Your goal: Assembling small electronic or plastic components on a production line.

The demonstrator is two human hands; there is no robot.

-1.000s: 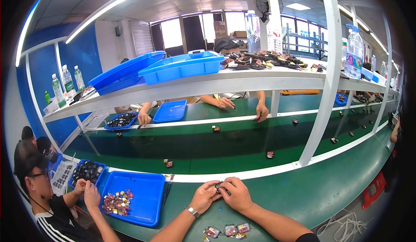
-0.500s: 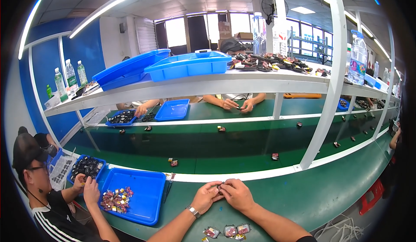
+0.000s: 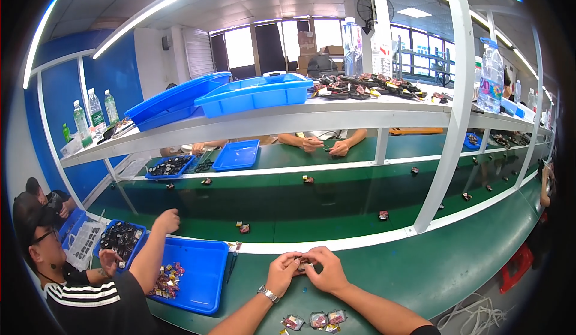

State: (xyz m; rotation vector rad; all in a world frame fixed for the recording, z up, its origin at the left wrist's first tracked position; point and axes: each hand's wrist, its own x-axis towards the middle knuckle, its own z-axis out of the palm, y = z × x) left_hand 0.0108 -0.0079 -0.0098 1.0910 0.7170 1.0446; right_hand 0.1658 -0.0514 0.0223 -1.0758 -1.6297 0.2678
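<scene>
My left hand (image 3: 282,273) and my right hand (image 3: 322,269) meet over the green bench top, fingers pinched together on one small dark part (image 3: 303,263) held between them. A watch sits on my left wrist. Three small finished parts (image 3: 313,320) with red and dark faces lie in a row on the bench just below my forearms. The held part is mostly hidden by my fingers.
A blue tray (image 3: 201,278) with small coloured parts lies to my left. A co-worker's arm (image 3: 153,248) reaches up beside it. Another blue tray (image 3: 122,239) holds dark parts. The green conveyor belt (image 3: 336,206) carries scattered small parts. A white upright post (image 3: 447,131) stands to the right. Another worker's hands (image 3: 327,146) are across the belt.
My hands stay together on the small part. The co-worker at my left has lifted an arm from the blue tray toward the belt. The view has shifted slightly.
</scene>
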